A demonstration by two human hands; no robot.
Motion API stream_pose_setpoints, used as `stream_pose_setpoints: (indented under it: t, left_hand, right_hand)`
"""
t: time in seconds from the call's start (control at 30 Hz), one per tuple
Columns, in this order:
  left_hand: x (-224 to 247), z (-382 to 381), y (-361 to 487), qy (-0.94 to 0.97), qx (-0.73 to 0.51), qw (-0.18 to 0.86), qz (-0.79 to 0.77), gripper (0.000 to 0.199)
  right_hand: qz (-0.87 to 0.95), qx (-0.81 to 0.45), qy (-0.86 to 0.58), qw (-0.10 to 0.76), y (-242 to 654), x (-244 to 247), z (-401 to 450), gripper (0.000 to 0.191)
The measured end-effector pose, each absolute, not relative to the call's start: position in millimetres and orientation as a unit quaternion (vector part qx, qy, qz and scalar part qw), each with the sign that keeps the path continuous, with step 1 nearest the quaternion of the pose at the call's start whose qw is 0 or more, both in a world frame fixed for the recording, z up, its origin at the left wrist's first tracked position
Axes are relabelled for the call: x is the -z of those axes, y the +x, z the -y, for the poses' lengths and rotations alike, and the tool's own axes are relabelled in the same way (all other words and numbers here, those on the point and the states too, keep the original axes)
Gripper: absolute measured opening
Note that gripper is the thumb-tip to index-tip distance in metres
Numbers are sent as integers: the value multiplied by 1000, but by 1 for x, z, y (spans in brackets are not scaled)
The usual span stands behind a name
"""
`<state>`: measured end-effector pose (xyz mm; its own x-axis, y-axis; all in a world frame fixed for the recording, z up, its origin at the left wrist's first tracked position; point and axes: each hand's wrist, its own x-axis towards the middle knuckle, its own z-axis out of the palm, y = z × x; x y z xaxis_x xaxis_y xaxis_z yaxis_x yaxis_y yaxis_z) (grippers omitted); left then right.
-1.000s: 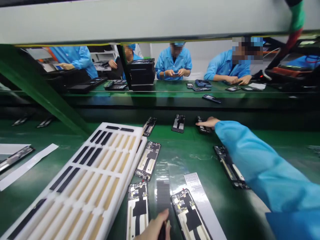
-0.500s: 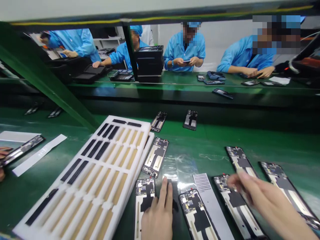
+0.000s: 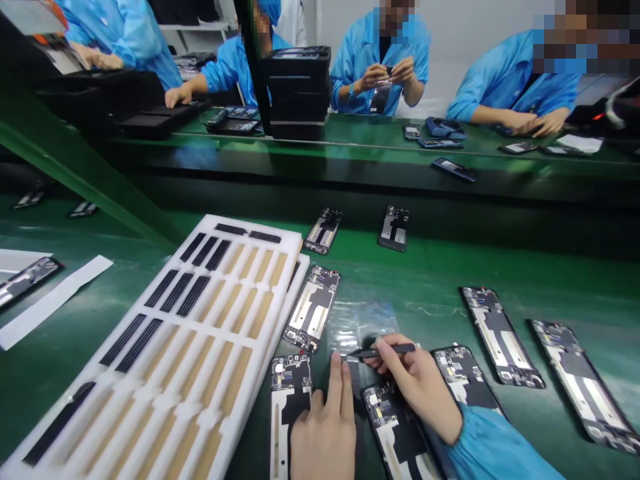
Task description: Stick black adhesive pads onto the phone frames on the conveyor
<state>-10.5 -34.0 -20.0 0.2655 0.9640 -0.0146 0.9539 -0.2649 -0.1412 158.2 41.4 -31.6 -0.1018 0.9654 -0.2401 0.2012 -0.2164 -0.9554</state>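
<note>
Black tweezers [image 3: 370, 353]: at the near end of the clear film [image 3: 360, 317], tip pointing left, just beside the left fingertips
Right hand [image 3: 423, 383]: closed on the tweezers — thumb and fingers pinching, wrist above an opened phone [image 3: 393, 427]
Left hand [image 3: 325, 427]: palm down and holding nothing, two fingers stretched toward the film, another opened phone [image 3: 290, 407] just beside it
White foam tray [image 3: 220, 333]: left of both hands, black strips [image 3: 194, 295] in some slots, tan showing in others
Green bench [image 3: 420, 273]: carries more opened phones — people in blue coats [image 3: 380, 73] across from it
</note>
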Motion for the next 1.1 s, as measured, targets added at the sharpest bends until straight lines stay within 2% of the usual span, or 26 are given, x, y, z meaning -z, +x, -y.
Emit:
stream_pose_setpoints:
  t: [0.1, 0.17, 0.23, 0.3, 0.37, 0.43, 0.53, 0.73, 0.9, 1.1]
  left_hand:
    - [24, 35, -11, -792, -33, 28, 609, 71]
    - [24, 36, -12, -768, 47, -46, 637, 64]
    - [18, 39, -13, -681, 207, -214, 669, 50]
    - [6, 41, -11, -498, 369, -445, 646, 35]
    - [-8, 41, -7, -295, 456, -629, 556, 41]
    - [-19, 40, -2, -180, 487, -715, 469, 51]
    - [-26, 37, 4, -150, 489, -747, 424, 50]
    - [-31, 37, 9, -161, 476, -742, 443, 46]
    - [-37, 38, 14, -171, 473, -734, 457, 46]
    - [-45, 38, 15, -177, 476, -731, 455, 42]
  right_hand:
    - [519, -539, -561, 355, 160, 29, -40, 39]
    - [511, -536, -553, 382, 164, 21, -34, 37]
    - [499, -516, -540, 440, 170, 7, -23, 36]
    - [506, -485, -527, 481, 175, -10, -12, 35]
    - [547, -453, -525, 469, 177, -27, -3, 35]
    - [594, -412, -532, 441, 177, -38, 0, 34]
    - [618, -350, -549, 441, 173, -47, -2, 31]
    - [616, -291, -563, 468, 169, -55, -4, 35]
    - [628, -301, -555, 456, 178, -51, 2, 33]
    - [669, -332, -522, 412, 193, -44, 11, 22]
